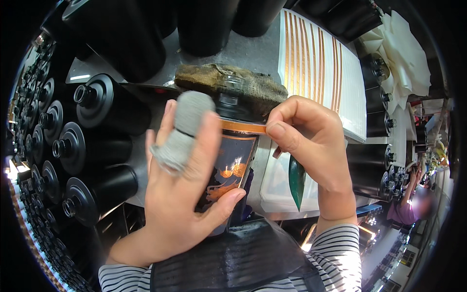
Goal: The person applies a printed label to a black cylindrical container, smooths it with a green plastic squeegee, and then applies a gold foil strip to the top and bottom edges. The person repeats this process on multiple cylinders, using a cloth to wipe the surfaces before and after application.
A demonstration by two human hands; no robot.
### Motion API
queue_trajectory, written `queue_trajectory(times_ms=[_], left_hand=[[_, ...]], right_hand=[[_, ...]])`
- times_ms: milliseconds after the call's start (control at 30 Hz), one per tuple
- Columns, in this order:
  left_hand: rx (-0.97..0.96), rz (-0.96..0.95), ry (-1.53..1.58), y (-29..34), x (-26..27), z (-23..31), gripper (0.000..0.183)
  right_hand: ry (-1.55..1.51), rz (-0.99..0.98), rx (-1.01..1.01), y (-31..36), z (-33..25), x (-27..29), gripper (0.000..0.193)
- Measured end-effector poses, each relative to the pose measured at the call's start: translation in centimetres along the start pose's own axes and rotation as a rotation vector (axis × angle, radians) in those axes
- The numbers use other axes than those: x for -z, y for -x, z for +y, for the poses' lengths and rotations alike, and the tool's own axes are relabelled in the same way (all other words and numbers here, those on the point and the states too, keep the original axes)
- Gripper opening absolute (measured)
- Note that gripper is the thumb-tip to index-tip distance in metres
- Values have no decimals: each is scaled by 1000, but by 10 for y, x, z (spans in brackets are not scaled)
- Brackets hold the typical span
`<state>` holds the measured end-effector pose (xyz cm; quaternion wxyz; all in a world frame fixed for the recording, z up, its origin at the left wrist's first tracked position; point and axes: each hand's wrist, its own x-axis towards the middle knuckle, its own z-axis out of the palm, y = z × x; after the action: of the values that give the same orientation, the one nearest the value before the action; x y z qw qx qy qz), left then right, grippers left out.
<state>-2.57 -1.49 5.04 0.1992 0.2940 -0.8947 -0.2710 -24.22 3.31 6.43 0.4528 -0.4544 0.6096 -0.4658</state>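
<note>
My left hand (187, 194) is wrapped around a black cylindrical container (228, 168) with an orange printed picture, its index finger covered by a grey fabric cot. My right hand (311, 146) pinches a thin orange strip (243, 127) lying around the container's upper rim, and a green pointed tool (296, 180) hangs down from that hand. The container's top rests against a worn brown cloth pad (228, 82).
Rows of black cylinders (92, 146) lie stacked on the left, and more stand at the back. A white sheet with orange strips (316, 63) lies at the right, with white crumpled paper (404, 53) beyond. Another person (411, 202) works at the far right.
</note>
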Motion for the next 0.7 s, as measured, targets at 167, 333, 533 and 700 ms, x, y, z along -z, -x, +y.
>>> queue_trajectory(times_ms=[167, 333, 533, 700], left_hand=[[-88, 49, -268, -11, -10, 23, 54], [-180, 7, -164, -19, 6, 21, 51], [262, 75, 708, -3, -22, -11, 117], [17, 20, 78, 1, -2, -1, 86]], right_hand=[[-47, -8, -30, 0, -3, 2, 22], [-31, 47, 21, 2, -8, 0, 21], [44, 31, 25, 0, -5, -4, 16], [16, 11, 12, 0, -1, -3, 17]])
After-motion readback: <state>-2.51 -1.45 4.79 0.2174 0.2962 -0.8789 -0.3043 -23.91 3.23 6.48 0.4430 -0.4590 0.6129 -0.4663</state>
